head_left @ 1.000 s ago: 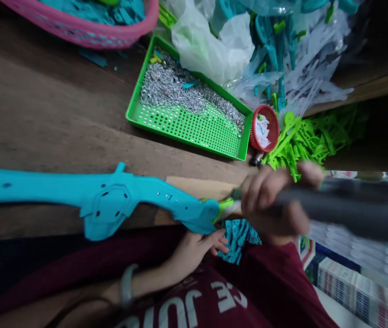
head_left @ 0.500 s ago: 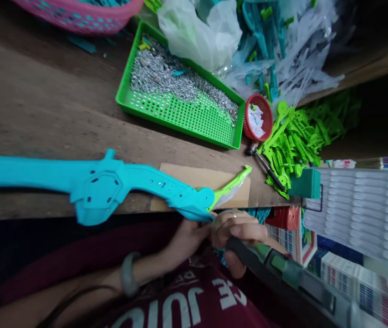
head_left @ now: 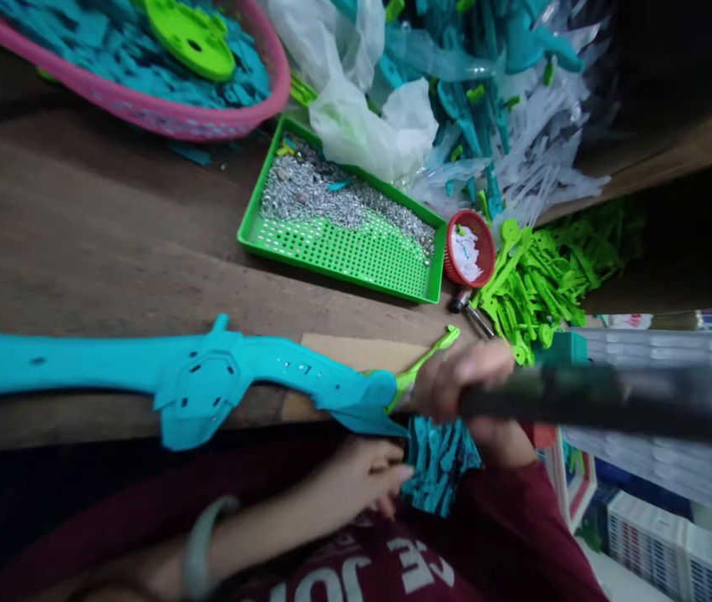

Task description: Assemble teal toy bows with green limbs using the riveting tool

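The right hand [head_left: 465, 389] is clenched around a blurred dark tool [head_left: 582, 401], just at the 3 o'clock end of the turquoise plastic piece [head_left: 205, 380]. That piece lies along the near edge of the tabletop [head_left: 80, 251]. The left hand [head_left: 362, 481] sits under that end, at 6 o'clock, and I cannot tell whether it grips. A green tray [head_left: 343, 251] of metal bits lies at 12 o'clock.

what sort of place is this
Most likely a small toy-assembly workbench: a green tray holds loose metal screws, identical green plastic parts lie heaped nearby, a pink basket holds teal pieces, and the right hand grips a dark tool at a long teal toy shell.
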Motion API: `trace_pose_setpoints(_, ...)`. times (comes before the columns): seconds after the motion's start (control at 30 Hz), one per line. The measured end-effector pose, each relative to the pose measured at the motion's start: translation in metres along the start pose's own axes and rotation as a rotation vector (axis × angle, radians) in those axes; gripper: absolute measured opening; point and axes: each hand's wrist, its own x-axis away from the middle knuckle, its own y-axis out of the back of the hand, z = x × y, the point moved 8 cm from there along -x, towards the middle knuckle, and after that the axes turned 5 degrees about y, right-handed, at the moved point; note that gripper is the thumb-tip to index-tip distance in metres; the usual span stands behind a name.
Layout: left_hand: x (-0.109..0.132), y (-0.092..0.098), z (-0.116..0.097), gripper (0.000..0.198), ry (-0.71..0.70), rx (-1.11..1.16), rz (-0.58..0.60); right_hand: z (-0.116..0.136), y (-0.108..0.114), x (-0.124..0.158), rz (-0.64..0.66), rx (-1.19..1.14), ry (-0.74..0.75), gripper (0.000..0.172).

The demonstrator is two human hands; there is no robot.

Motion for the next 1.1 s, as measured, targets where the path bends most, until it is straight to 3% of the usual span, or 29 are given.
trace_pose_setpoints(0.03,0.008,0.008,-0.008,0.022,-0.117,-0.127,-0.01,-0.002,0.023,-0.022,-0.161,-0.055,0.138,0.032)
trace_pose_setpoints(0.07,0.016,0.019,-0.018,0.021,-0.265,-0.278,-0.057,-0.013,0.044,-0.04,-0.332,-0.031,0.181,0.032)
trace_pose_setpoints(0.13,0.031,0.044,-0.034,0.028,-0.504,-0.575,-0.219,-0.051,0.077,-0.067,-0.627,0.08,0.106,0.037)
trace_pose_setpoints(0.2,0.034,0.063,-0.04,0.035,-0.604,-0.788,-0.339,-0.087,0.087,-0.086,-0.733,0.165,-0.008,0.044)
trace_pose_setpoints(0.33,0.027,0.076,-0.039,0.036,-0.703,-0.836,-0.351,-0.122,0.076,-0.101,-0.668,0.149,-0.037,0.055)
trace_pose_setpoints(0.63,0.028,0.069,-0.03,0.025,-0.81,-0.735,-0.283,-0.135,0.077,-0.096,-0.661,0.207,-0.087,0.054)
trace_pose_setpoints(0.93,0.016,0.063,-0.033,0.02,-0.762,-0.799,-0.324,-0.138,0.078,-0.098,-0.722,0.232,-0.143,0.049)
trace_pose_setpoints(1.03,0.012,0.055,-0.035,0.02,-0.781,-0.843,-0.324,-0.125,0.081,-0.1,-0.76,0.255,-0.17,0.049)
trace_pose_setpoints(1.1,0.011,0.052,-0.036,0.02,-0.797,-0.839,-0.32,-0.108,0.075,-0.096,-0.686,0.271,-0.26,0.05)
